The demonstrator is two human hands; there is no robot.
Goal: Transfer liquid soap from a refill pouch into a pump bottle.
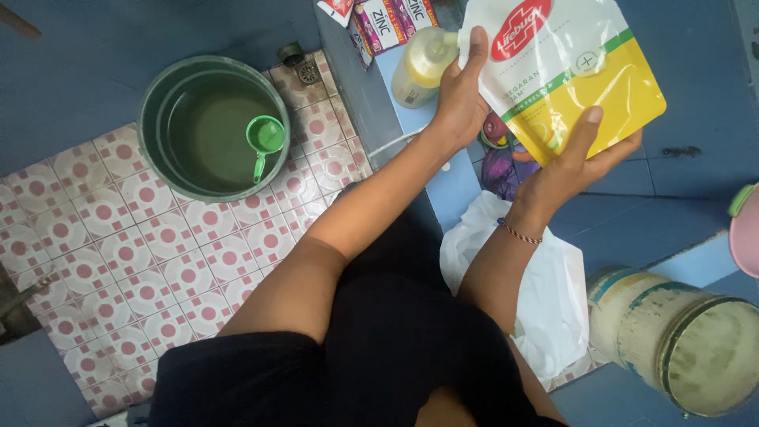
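— On the floor to our left we see pink-and-white patterned tiles (118, 253) laid between blue-painted walls, with a small round drain (307, 73) near the corner. What stands there?

— A grey-green bucket (212, 126) of water, and a green dipper (264, 141) floating in it with the handle pointing toward us. To our right runs a blue ledge (451, 186) with a crumpled white plastic bag (545, 285) lying over its near end.

— And farther right?

— A worn paint can (680, 332) with a stained rim, and the edge of something pink (747, 233) at the frame border. At the top we make out a few small sachets (387, 20) on the ledge.

— Where is the pouch we are handling?

— The white-and-yellow refill pouch (569, 67) is held up above the ledge, tilted, between both hands. Our left hand (458, 95) is clasped on its upper left edge, fingers reaching up along the side. Our right hand (573, 162) cups the lower yellow corner from below, thumb pressed on the front face.

— So both are closed on it?

— Yes, each grasps the pouch. Just behind the left hand a pale yellow pump bottle (423, 67) stands on the ledge, close to the pouch's upper corner; we cannot tell whether they touch
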